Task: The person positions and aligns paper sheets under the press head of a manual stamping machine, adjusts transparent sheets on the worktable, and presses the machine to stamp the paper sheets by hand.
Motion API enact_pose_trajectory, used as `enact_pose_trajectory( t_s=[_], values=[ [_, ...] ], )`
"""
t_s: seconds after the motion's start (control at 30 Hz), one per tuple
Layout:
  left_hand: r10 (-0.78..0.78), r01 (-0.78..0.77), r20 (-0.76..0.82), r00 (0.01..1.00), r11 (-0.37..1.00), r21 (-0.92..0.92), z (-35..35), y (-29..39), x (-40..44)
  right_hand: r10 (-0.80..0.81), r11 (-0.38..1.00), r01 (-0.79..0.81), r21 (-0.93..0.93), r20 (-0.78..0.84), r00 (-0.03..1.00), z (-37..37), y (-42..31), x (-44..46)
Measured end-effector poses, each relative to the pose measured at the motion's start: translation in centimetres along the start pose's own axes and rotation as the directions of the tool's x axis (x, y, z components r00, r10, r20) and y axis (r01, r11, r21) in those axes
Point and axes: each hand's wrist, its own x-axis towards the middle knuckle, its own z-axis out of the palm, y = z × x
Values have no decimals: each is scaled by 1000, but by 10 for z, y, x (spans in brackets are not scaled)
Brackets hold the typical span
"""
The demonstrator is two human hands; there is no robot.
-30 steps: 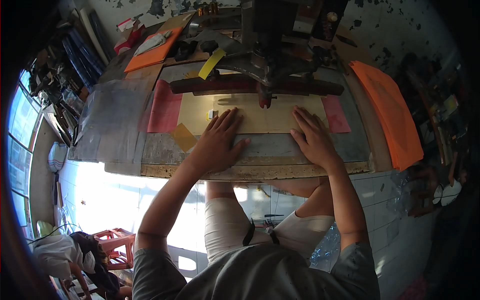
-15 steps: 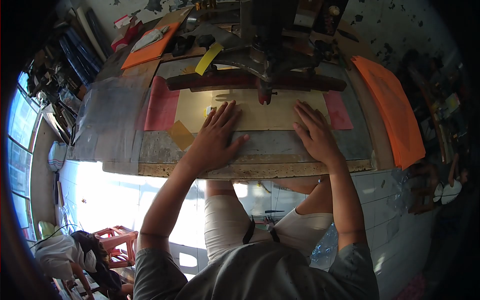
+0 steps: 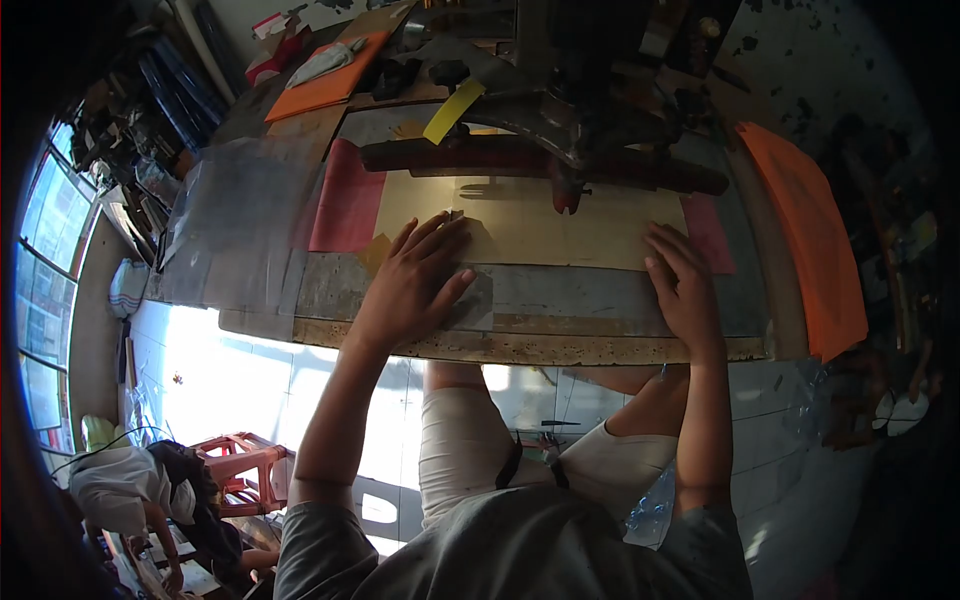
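A long cream sheet (image 3: 540,215) lies on the grey work surface, with pink material (image 3: 347,197) showing past its left end and more past its right. On the sheet's lower left part rests my left hand (image 3: 415,280), fingers spread, covering part of a small tan piece (image 3: 374,254). My right hand (image 3: 685,285) lies with its fingertips on the lower right part of the sheet, fingers apart. Neither hand holds anything. Just beyond both hands a dark red metal bar (image 3: 480,160) of a press spans the sheet, with a yellow strip (image 3: 454,112) on it.
Clear plastic sheets (image 3: 240,220) lie at the table's left. Orange sheets (image 3: 808,235) are stacked along the right side; another orange stack (image 3: 325,85) with a whitish cloth is at the back left. A person (image 3: 125,490) is near a red stool (image 3: 245,470) at the lower left.
The view has shifted, so the table sits differently in it. My left hand has moved left along the sheet and now covers the small white-and-yellow item. My right hand stays at the sheet's right part.
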Motion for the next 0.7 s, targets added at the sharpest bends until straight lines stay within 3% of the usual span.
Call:
enact_pose_trajectory(
  t_s=[0.7],
  values=[
    [-38,38,-11,999,999,-20,0,2,1,15,1000,-15,13,10,1000,-2,-4,1]
  ],
)
